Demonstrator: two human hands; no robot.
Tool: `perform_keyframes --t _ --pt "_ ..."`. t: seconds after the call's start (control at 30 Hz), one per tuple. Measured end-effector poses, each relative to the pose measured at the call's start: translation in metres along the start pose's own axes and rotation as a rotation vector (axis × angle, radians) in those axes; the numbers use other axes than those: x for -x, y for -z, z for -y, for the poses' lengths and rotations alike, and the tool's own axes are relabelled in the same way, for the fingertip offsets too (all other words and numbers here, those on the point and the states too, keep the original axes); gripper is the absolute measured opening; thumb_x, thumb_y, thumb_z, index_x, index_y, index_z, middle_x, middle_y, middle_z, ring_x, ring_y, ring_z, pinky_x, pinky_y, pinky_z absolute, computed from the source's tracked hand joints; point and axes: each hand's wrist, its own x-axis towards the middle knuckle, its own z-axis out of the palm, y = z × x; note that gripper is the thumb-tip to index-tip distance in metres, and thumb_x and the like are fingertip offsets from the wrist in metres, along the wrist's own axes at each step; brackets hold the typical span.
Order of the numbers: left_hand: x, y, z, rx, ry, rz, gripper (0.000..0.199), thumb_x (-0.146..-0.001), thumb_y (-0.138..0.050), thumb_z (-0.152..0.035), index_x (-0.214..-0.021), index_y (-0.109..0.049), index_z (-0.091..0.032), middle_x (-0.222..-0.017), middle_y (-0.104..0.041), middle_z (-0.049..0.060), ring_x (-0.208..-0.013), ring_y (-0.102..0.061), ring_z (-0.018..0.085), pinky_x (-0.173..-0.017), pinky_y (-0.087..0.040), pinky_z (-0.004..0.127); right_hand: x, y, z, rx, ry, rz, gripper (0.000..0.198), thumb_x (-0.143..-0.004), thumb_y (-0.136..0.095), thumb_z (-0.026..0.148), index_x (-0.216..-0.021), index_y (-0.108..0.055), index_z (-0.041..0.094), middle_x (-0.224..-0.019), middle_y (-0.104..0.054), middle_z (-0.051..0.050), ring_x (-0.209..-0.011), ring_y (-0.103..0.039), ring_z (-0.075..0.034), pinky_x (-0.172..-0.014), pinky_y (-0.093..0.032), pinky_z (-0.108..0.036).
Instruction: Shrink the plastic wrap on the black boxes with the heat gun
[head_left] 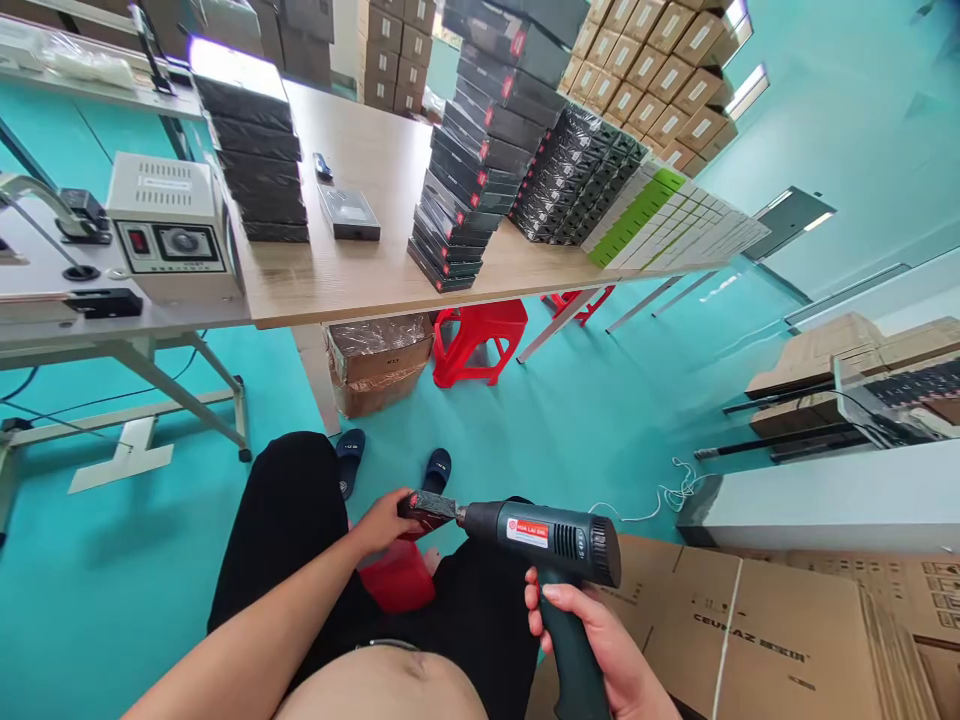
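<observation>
My right hand (pixel 592 625) is wrapped round the handle of a dark green heat gun (pixel 487 522), its barrel pointing left. Right at the nozzle is a small black-and-red box (pixel 429 506), seen at an angle, and my left hand (pixel 382 525) grips its far left end. The box's surface looks shiny, but I cannot tell whether film covers it. Both hands are above my lap, in front of a red stool seat (pixel 397 577). Part of my left hand's fingers is hidden behind the box.
Ahead stands a wooden table (pixel 360 285) bearing a tall stack of black boxes (pixel 480 150), a wrapped black stack (pixel 259 165) and a single flat box (pixel 350 213). A control unit (pixel 172 225) stands at left. Folded cartons (pixel 750 630) lie at right; a red stool (pixel 480 335) is under the table.
</observation>
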Motion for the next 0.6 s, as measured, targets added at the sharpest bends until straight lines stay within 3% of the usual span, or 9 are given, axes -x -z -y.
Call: perform_keyframes --t 0.13,0.33,0.6 --pt "0.006 0.002 -0.005 -0.048 -0.016 -0.047 0.041 -0.053 -0.078 -0.027 -0.090 -0.064 -0.015 -0.079 -0.068 0.004 -0.083 -0.064 0.027 -0.073 -0.049 0.037 -0.003 -0.006 0.000 0.028 0.019 0.011 0.028 -0.078 -0.065 0.029 -0.100 -0.067 0.013 -0.084 -0.067 -0.008 -0.066 -0.062 -0.015 -0.054 -0.049 -0.024" --pt "0.009 0.002 -0.011 -0.070 -0.004 -0.020 0.039 -0.055 -0.076 -0.026 -0.090 -0.064 -0.016 -0.074 -0.065 0.003 -0.077 -0.063 0.026 -0.068 -0.046 0.035 -0.005 -0.010 0.001 0.068 0.029 0.026 0.029 -0.079 -0.065 0.031 -0.101 -0.067 0.012 -0.085 -0.067 -0.008 -0.066 -0.062 -0.015 -0.056 -0.050 -0.025" --pt "0.006 0.003 -0.009 -0.474 -0.079 -0.092 0.024 -0.058 -0.071 -0.020 -0.081 -0.065 -0.021 -0.084 -0.066 0.002 -0.086 -0.059 0.025 -0.075 -0.041 0.032 -0.020 -0.037 -0.006 0.076 0.032 0.072 0.031 -0.073 -0.067 0.031 -0.097 -0.065 0.011 -0.079 -0.067 -0.008 -0.062 -0.064 -0.016 -0.051 -0.048 -0.025"
